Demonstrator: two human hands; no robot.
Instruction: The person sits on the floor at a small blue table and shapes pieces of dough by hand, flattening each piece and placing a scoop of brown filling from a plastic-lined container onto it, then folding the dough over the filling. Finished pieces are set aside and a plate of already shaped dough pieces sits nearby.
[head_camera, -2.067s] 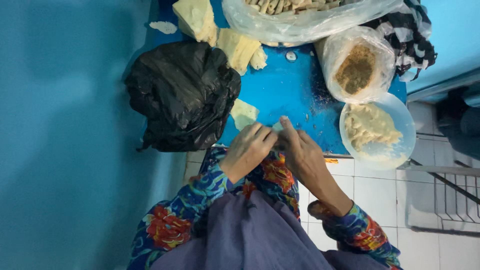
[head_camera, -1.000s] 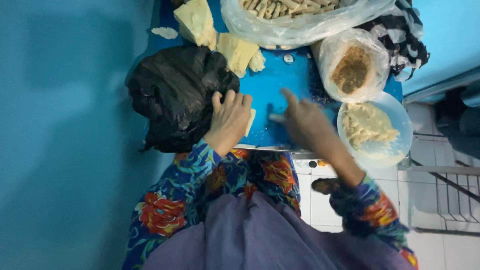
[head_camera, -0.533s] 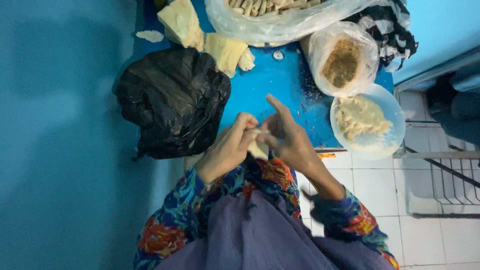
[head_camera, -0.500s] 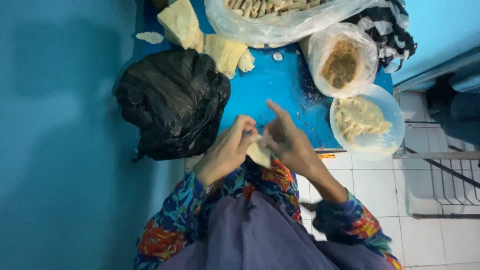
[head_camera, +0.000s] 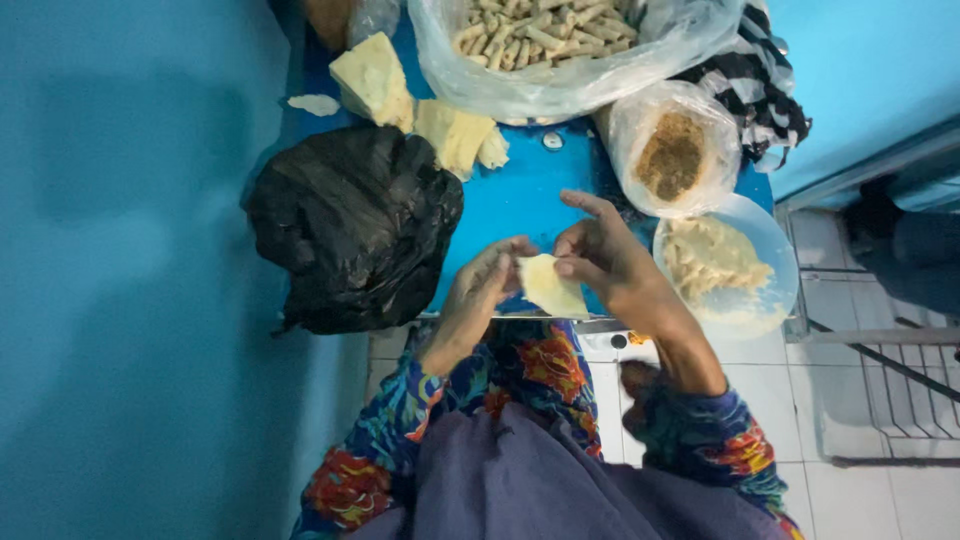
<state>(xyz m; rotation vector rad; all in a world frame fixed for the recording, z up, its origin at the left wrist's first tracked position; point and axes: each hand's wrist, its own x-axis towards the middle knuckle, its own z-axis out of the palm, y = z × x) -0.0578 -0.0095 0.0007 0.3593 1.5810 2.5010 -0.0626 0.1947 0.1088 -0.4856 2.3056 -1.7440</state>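
Both hands hold one pale yellow wrapper sheet (head_camera: 552, 286) between them, above the near edge of the blue surface (head_camera: 520, 195). The left hand (head_camera: 487, 290) curls loosely around its left edge; the right hand (head_camera: 605, 262) pinches its right side, forefinger raised. A black plastic bag (head_camera: 350, 225) sits left of the left hand, and a clear bowl of filling (head_camera: 728, 265) just right of the right hand.

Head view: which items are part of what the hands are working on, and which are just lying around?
In use:
left hand
right hand
pale wrapper sheet, held by both
wrapper stacks
bag of brown filling
bag of rolls
bowl of pale mix

Lying about:
black bag
striped cloth
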